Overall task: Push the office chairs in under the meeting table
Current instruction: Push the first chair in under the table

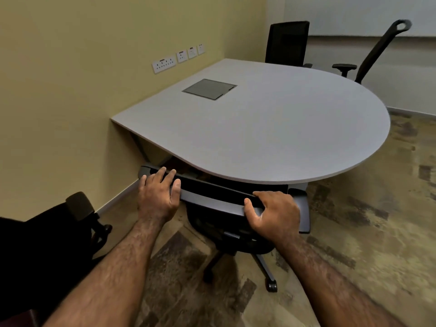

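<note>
A grey meeting table (pixel 271 128) with a rounded end stands against the yellow wall. Right in front of me a dark office chair (pixel 212 197) sits with its seat tucked under the table's near edge. Both of my hands hold the top of its backrest: my left hand (pixel 159 194) grips the left end, my right hand (pixel 271 214) grips the right end. Its star base and castors (pixel 271 285) show on the floor below. Another black chair (pixel 286 42) is pushed in at the far side. A further chair (pixel 375 53) stands at the far right, turned side-on.
A black chair (pixel 59 234) stands close at my lower left, beside the wall. Wall sockets (pixel 165 64) line the wall above the table. A grey hatch (pixel 208 88) is set in the tabletop. Patterned carpet (pixel 354 232) spreads to the right.
</note>
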Tool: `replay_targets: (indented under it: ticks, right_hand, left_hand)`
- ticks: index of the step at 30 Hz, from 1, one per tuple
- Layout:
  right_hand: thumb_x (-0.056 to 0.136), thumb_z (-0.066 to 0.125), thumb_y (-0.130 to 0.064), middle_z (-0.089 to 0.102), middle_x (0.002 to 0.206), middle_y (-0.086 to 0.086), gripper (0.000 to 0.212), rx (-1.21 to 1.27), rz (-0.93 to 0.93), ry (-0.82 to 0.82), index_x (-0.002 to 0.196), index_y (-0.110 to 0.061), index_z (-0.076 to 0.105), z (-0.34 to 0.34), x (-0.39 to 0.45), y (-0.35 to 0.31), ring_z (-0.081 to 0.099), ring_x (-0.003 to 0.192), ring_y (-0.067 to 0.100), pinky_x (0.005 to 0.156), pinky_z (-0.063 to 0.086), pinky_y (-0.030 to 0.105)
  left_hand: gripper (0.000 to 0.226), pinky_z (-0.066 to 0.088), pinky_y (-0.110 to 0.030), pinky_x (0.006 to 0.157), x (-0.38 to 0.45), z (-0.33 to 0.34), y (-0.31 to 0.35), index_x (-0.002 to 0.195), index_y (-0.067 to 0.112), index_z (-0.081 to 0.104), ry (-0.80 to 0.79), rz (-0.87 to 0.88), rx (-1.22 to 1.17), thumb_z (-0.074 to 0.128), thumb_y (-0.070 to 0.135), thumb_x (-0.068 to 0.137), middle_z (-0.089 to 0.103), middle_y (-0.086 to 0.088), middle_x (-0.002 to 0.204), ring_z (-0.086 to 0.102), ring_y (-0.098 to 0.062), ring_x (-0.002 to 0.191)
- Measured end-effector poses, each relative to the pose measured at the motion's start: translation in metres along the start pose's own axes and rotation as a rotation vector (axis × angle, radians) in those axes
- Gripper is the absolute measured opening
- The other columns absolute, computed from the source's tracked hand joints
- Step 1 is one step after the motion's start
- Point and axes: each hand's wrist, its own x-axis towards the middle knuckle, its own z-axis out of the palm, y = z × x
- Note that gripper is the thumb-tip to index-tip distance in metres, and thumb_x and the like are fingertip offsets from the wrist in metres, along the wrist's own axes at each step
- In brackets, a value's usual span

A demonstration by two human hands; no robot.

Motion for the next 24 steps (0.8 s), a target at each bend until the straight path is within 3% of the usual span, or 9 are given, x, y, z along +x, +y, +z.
replay_targets:
  ticks: [8, 13, 18, 20, 22, 24]
  right_hand:
    - [0.085, 0.058, -0.059, 0.075, 0.089, -0.002, 0.048, 0.047, -0.004, 0.076, 0.094, -0.016, 0.079, 0.033, 0.046, 0.019, 0.064, 0.090, 0.023, 0.081, 0.044, 0.039]
    - [0.080, 0.050, -0.071, 0.068, 0.119, 0.002, 0.059, 0.015, 0.143, 0.028, 0.105, -0.026, 0.078, 0.045, 0.066, 0.022, 0.052, 0.114, 0.027, 0.094, 0.039, 0.046]
    - [0.080, 0.042, -0.081, 0.049, 0.147, 0.000, 0.061, -0.036, 0.284, -0.054, 0.116, -0.041, 0.071, 0.055, 0.082, 0.023, 0.031, 0.135, 0.025, 0.108, 0.028, 0.049]
    - [0.082, 0.056, -0.074, 0.045, 0.150, 0.007, 0.052, -0.126, 0.262, -0.077, 0.124, -0.044, 0.064, 0.054, 0.081, 0.027, 0.030, 0.137, 0.032, 0.106, 0.030, 0.055]
    - [0.079, 0.074, -0.057, 0.050, 0.144, 0.017, 0.059, -0.257, 0.186, -0.065, 0.132, -0.040, 0.055, 0.053, 0.075, 0.035, 0.036, 0.131, 0.041, 0.097, 0.038, 0.062]
    - [0.085, 0.054, -0.069, 0.042, 0.151, 0.014, 0.061, -0.365, 0.347, -0.106, 0.138, -0.039, 0.051, 0.056, 0.081, 0.019, 0.031, 0.137, 0.038, 0.104, 0.032, 0.057]
  left_hand:
    - [0.065, 0.019, -0.053, 0.117, 0.069, 0.023, 0.008, 0.137, 0.019, 0.055, -0.006, 0.040, -0.044, 0.018, 0.054, 0.096, 0.049, -0.011, 0.146, 0.043, -0.029, 0.134]
    - [0.064, 0.013, -0.052, 0.119, 0.104, 0.038, 0.011, 0.140, 0.020, 0.051, -0.017, 0.057, -0.092, 0.019, 0.053, 0.095, 0.046, -0.011, 0.148, 0.038, -0.027, 0.137]
    - [0.066, 0.010, -0.051, 0.120, 0.123, 0.045, 0.010, 0.142, 0.022, 0.047, -0.015, 0.069, -0.129, 0.016, 0.056, 0.096, 0.041, -0.013, 0.151, 0.035, -0.028, 0.139]
    - [0.067, 0.006, -0.050, 0.120, 0.130, 0.047, 0.014, 0.147, 0.024, 0.040, -0.083, 0.072, -0.151, 0.015, 0.059, 0.096, 0.034, -0.012, 0.155, 0.029, -0.029, 0.143]
    - [0.067, 0.003, -0.049, 0.120, 0.138, 0.054, 0.021, 0.153, 0.026, 0.028, -0.192, 0.106, -0.138, 0.014, 0.061, 0.097, 0.023, -0.011, 0.161, 0.021, -0.029, 0.146]
    - [0.067, 0.003, -0.049, 0.121, 0.154, 0.050, 0.006, 0.156, 0.027, 0.017, -0.299, 0.182, -0.120, 0.013, 0.062, 0.098, 0.010, -0.009, 0.164, 0.012, -0.029, 0.149]
